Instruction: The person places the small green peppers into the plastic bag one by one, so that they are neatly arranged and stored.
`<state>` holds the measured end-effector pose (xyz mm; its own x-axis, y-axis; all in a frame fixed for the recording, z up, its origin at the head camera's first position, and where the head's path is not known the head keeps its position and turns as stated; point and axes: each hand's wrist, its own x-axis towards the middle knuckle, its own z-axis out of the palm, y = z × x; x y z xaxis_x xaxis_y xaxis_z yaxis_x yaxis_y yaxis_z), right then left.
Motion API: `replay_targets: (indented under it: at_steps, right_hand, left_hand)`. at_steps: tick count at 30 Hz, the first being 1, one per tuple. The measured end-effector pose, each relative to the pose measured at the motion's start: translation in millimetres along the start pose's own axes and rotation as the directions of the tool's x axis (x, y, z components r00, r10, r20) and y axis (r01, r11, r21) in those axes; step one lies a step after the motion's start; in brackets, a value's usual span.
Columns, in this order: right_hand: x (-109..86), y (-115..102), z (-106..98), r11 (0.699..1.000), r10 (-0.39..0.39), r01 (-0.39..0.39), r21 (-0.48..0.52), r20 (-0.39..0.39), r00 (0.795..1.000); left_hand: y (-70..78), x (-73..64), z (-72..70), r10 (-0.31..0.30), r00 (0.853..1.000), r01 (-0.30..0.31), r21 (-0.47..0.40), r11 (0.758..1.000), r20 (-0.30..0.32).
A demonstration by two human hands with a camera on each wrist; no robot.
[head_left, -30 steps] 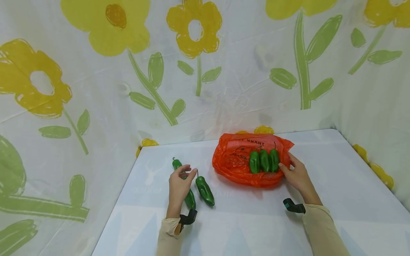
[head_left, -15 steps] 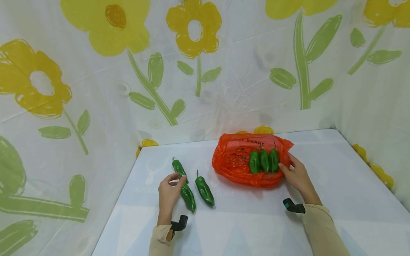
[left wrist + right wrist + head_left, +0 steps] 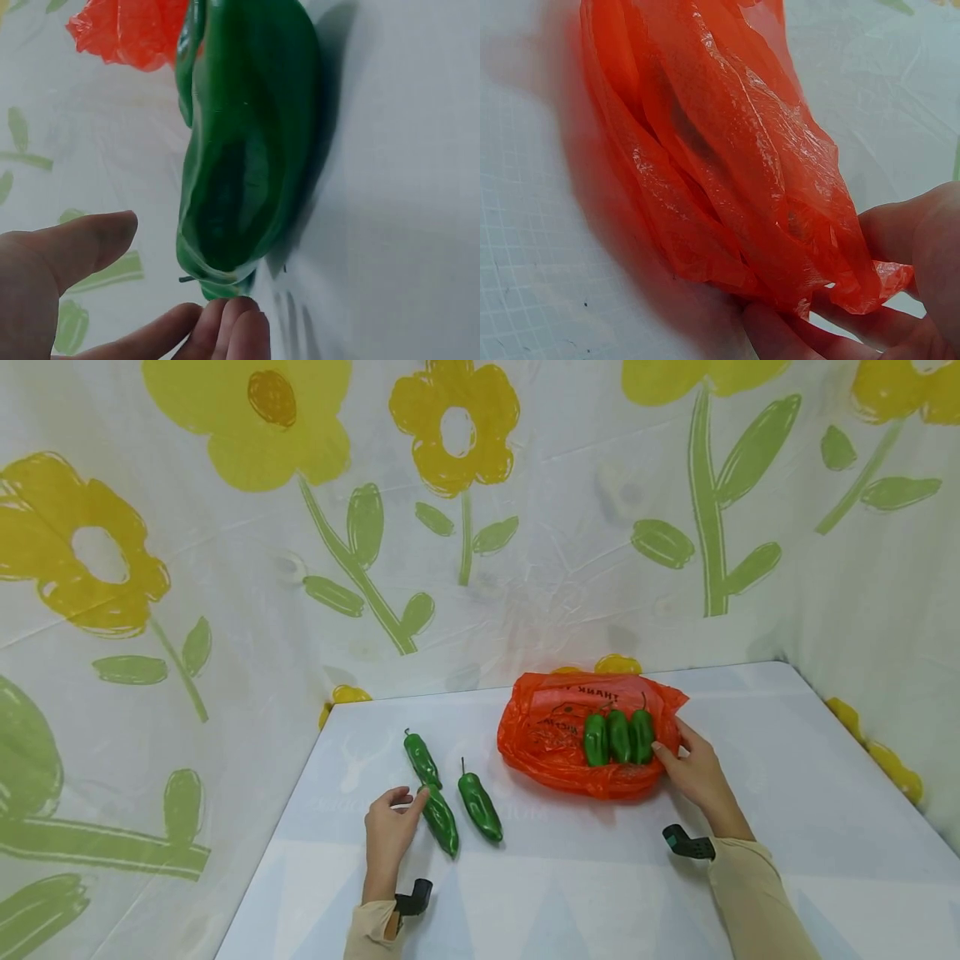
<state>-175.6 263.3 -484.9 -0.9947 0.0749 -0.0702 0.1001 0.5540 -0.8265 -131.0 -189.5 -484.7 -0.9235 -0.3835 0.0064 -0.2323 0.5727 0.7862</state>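
Observation:
My left hand point(image 3: 387, 837) is beside a green pepper point(image 3: 440, 823), its thumb and fingers apart and loosely bent. In the left wrist view the thumb point(image 3: 97, 241) stands clear of that pepper, and the fingertips lie near its stem end. A second pepper point(image 3: 421, 760) lies just behind the first, and a third pepper point(image 3: 480, 807) to the right. With my right hand point(image 3: 697, 772) I hold the right edge of a red plastic bag point(image 3: 543, 756); the right wrist view has the film between thumb and fingers. Three green peppers point(image 3: 619, 737) lie side by side in the bag's opening.
The white table point(image 3: 600, 885) has pale blue triangles along its front. Behind it and at both sides hangs a white curtain point(image 3: 540, 527) printed with yellow flowers. Each wrist wears a small black camera.
My left hand has drawn back left and toward me, from over the left-hand peppers to beside the nearer one. The peppers, the bag and my right hand have not visibly moved.

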Motion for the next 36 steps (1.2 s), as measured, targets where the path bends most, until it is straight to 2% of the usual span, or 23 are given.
replay_targets:
  at_steps: [8, 21, 30, 36]
  right_hand:
    - [-0.5, -1, 0, 1.000, 0.024, -0.024, -0.002, 0.011, 1.000]
    - [-0.8, 0, -1, 1.000, 0.017, -0.017, -0.012, 0.008, 1.000]
    - [-2.0, -1, -1, 1.000, 0.016, -0.016, -0.013, -0.001, 1.000]
    - [-2.0, -2, -1, 1.000, 0.020, -0.020, -0.015, -0.004, 1.000]
  left_hand:
    - [-4.4, -1.4, 5.1, -0.011, 0.999, 0.008, 0.068, 0.998, 0.047]
    - [-0.9, -1.1, 7.7, -0.033, 0.988, 0.019, 0.089, 0.996, 0.150]
    - [-1.5, -2.7, 10.7, -0.039, 0.986, 0.039, 0.003, 0.999, 0.162]
    - [-2.7, -1.6, 10.8, -0.052, 0.988, 0.053, -0.006, 0.999, 0.149]
